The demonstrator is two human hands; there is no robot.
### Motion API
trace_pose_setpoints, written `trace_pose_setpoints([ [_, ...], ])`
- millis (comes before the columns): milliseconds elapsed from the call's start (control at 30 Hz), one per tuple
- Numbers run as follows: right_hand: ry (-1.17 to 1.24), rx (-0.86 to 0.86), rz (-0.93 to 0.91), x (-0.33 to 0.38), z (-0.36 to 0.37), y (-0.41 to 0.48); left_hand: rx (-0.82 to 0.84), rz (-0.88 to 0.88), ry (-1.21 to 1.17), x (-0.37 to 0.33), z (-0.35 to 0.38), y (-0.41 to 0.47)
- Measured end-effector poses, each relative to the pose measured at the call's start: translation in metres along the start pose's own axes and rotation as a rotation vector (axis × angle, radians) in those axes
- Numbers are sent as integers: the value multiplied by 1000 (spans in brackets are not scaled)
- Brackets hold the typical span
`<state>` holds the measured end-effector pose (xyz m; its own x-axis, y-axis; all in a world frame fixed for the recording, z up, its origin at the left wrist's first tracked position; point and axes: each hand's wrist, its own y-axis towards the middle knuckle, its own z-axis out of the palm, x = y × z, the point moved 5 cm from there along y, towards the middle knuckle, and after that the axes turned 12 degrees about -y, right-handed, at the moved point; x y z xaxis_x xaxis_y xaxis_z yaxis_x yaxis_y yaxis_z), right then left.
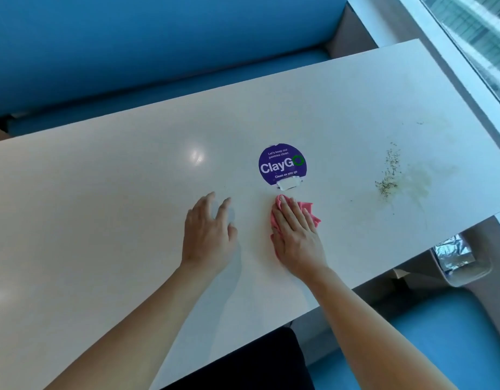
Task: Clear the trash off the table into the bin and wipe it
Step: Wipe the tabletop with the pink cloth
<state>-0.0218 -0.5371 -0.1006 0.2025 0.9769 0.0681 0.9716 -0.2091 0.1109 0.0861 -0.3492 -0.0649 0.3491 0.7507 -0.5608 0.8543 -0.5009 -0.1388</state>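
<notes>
White surface between blue booth seats.
Right hand presses a pink cloth flat below the ClayGo sticker; left hand rests spread, holding nothing. Crumbs, perhaps a stain too, lie rightward; the bin stands off that edge.

Our left hand and right hand are on bare arms. We cannot tell if the black patch below is clothes.

cloth on table under right hand, sticker behind, crumbs right
</notes>
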Motion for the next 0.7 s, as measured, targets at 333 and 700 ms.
trace_pose_setpoints([
  [333,232,-34,101,-92,-9,-5,165,-124,19,-40,39,22],
  [700,363,-14,-223,31,7,27,78,-249,-226,-40,25,12],
])
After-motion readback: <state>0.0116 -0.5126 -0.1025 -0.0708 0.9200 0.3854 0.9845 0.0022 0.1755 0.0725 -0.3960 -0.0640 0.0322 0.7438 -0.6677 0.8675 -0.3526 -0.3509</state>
